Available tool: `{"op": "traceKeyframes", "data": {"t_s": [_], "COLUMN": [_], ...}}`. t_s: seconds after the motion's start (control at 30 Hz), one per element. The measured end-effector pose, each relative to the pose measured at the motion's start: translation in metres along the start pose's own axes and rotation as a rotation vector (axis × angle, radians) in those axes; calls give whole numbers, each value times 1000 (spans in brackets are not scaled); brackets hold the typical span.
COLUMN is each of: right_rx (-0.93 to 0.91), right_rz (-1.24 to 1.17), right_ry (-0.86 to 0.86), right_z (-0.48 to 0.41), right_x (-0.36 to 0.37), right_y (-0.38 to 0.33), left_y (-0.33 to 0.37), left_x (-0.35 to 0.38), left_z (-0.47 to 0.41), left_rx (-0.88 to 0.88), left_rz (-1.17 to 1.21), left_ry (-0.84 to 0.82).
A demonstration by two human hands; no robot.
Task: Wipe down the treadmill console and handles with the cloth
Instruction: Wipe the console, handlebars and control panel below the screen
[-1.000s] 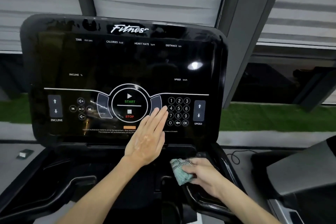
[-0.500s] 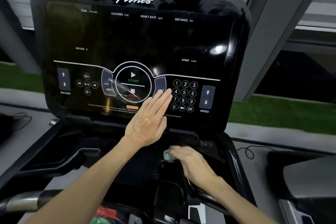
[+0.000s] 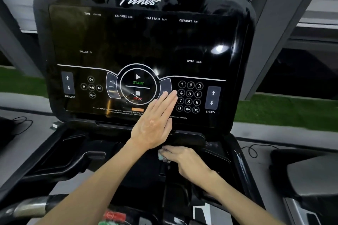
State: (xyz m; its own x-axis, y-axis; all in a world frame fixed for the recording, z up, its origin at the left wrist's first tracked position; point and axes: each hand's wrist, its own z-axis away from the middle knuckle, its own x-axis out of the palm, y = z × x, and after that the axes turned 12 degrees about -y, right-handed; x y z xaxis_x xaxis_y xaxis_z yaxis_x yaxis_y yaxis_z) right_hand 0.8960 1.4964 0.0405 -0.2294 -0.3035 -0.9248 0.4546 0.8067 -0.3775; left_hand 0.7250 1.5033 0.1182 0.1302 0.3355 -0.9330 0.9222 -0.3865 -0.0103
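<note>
The black console [image 3: 139, 45] stands tilted up, its screen dark apart from the white labels and a START and STOP dial [image 3: 138, 85] at its lower middle. The left hand [image 3: 153, 124] lies flat on the glass at about 5 o'clock from that dial. Its grip is spread flat, fingers straight and pressed side by side, pointing toward 1 o'clock. The fingertips [image 3: 172, 94] reach just beside the 4 key of the number pad [image 3: 189, 97], which sits at 3 o'clock from the dial.

At 6 o'clock from the left hand, the right hand [image 3: 184, 160] rests on the dark tray [image 3: 76, 153] under the console. Its grip is curled over the cloth [image 3: 161, 157], bunching it and pressing it onto the tray. Only a small pale green fold shows at the fingertips, and motion blur hides the rest.

At 8 o'clock, near the bottom edge, a handle [image 3: 31, 208] with a silvery band runs across. A red tag [image 3: 114, 215] lies at 6 o'clock, partly cut off. A loose cable [image 3: 252, 150] curls at 3 o'clock of the tray.
</note>
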Motion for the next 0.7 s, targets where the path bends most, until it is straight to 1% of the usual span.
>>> {"op": "traceKeyframes", "data": {"t_s": [0.1,0.2,0.27,0.37,0.5,0.7], "right_rx": [-52,-13,-8,-49,-87,-119], "right_rz": [-37,-29,-11,20,15,-48], "right_ry": [-9,2,-17,-38,-79,-40], "right_z": [34,61,60,36,5,46], "right_x": [-4,-8,-14,-21,-11,-13], "right_y": [12,25,24,15,10,25], "left_y": [0,1,0,1,1,1], "left_x": [1,1,2,2,1,2], "left_z": [0,0,1,1,0,1], "left_rx": [3,2,5,7,6,0], "left_rz": [0,-5,-7,-6,-18,-12], "left_ry": [2,3,1,-4,-4,4]}}
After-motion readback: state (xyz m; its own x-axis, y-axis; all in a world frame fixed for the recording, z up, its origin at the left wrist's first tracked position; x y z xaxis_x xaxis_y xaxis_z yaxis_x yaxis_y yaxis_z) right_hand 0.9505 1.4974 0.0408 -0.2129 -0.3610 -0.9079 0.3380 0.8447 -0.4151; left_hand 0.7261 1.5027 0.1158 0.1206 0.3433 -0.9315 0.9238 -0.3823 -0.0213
